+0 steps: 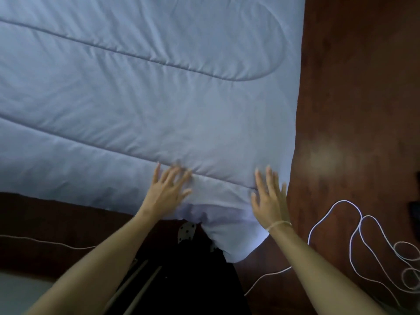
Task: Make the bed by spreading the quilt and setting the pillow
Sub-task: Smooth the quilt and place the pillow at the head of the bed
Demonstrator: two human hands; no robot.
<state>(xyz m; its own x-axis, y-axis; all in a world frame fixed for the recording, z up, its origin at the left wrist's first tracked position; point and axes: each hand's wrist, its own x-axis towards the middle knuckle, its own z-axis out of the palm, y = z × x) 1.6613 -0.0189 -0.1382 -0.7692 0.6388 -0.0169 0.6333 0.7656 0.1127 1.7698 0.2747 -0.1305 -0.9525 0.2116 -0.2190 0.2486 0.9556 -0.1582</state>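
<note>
While the quilt (136, 98) lies spread ahead, both hands, left (167, 189) and right (269, 196), press flat-fingered on its near corner.

One view only, head-worn and wide-angle. It looked forward and steeply down from above the bed's near corner. The quilt (136, 98) filled the upper left at close range; both hands (168, 189) sat low in the centre. Floor (354, 87) ran down the right edge. Straight lines bowed toward the borders.
</note>
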